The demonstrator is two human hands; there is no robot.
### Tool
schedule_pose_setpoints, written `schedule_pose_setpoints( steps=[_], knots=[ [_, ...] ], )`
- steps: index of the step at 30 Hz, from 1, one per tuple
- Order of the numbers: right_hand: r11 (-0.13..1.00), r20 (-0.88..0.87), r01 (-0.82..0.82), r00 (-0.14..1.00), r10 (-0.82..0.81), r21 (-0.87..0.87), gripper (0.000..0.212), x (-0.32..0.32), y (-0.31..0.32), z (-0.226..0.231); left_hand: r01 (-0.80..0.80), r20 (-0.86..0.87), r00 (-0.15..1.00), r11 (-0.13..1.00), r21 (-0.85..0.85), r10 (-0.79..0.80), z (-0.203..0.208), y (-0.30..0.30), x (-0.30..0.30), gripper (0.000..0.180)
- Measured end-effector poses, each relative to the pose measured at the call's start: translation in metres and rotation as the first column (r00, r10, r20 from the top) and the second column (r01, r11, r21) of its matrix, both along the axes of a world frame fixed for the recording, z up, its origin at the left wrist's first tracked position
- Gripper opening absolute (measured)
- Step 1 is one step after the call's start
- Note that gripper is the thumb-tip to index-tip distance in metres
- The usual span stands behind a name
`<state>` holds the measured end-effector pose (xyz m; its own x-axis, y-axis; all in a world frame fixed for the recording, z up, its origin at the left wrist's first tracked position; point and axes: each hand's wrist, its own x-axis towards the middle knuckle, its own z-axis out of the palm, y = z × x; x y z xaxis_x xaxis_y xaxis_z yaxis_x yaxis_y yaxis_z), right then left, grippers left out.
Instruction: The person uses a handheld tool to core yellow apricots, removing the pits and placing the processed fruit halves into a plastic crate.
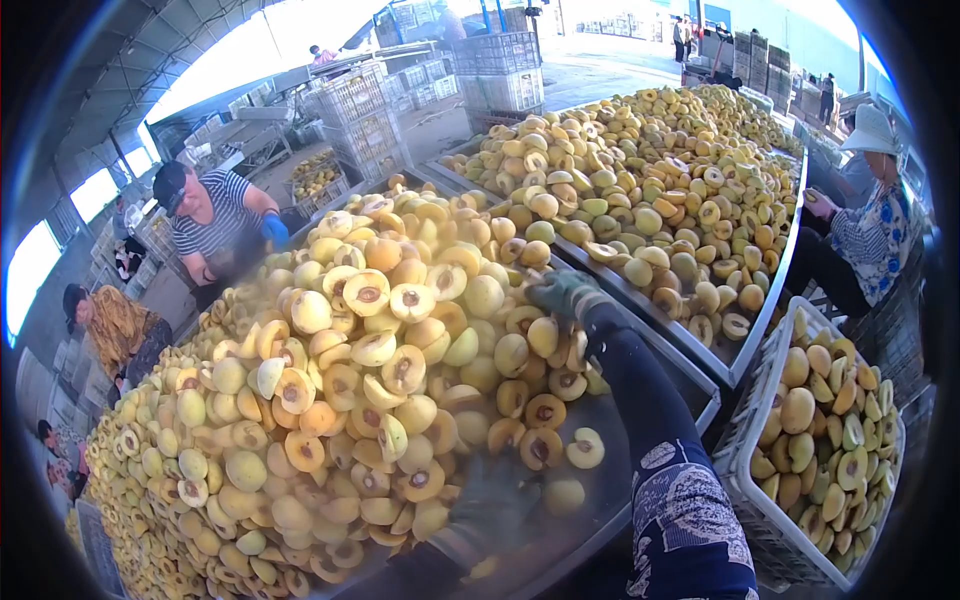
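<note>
"Across the near table (612,430), what are the hands at?"

"Halved yellow fruit (385,370), heaped high over the left and far parts. The right hand (565,293), in a grey-green glove, reaches to the heap's right side, with fruit just left of its fingertips."

"Are those fingers clamped on a piece?"

"I cannot tell. They point left, but the tips blur into the fruit, so even contact is unclear."

"And the left hand (490,505)?"

"Low and near, a gloved smudge (a haze veils that part of the view). Fruit lies left of it and beyond it; whether its fingers are apart, together or holding something, I cannot tell."

"Any loose pieces?"

"One cut half (585,448) lies on bare table, right of the left hand and nearer than the right, apart from both. A rounder piece (563,496) close by is blurred."

"What else is hidden?"

"At far left, the heap covers the lower body of a co-worker in a striped shirt (225,212)."
</note>
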<state>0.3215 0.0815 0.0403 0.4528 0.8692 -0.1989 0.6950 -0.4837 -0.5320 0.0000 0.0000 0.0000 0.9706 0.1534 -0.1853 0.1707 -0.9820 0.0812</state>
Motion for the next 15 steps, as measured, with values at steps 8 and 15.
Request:
schedule_pose_setpoints(
  steps=[8,15],
  knots=[
    [0.986,-0.172,0.027,0.985,0.002,0.167,0.053,-0.064,-0.035,-0.048,0.055,0.103,0.993,0.997,-0.049,-0.050,0.005,-0.021,-0.062,0.049],
    [0.950,-0.449,0.130,0.893,0.012,0.284,0.054,-0.129,-0.072,-0.055,-0.002,0.275,0.961,0.994,0.110,-0.029,0.013,-0.023,-0.105,0.027]
  ],
)
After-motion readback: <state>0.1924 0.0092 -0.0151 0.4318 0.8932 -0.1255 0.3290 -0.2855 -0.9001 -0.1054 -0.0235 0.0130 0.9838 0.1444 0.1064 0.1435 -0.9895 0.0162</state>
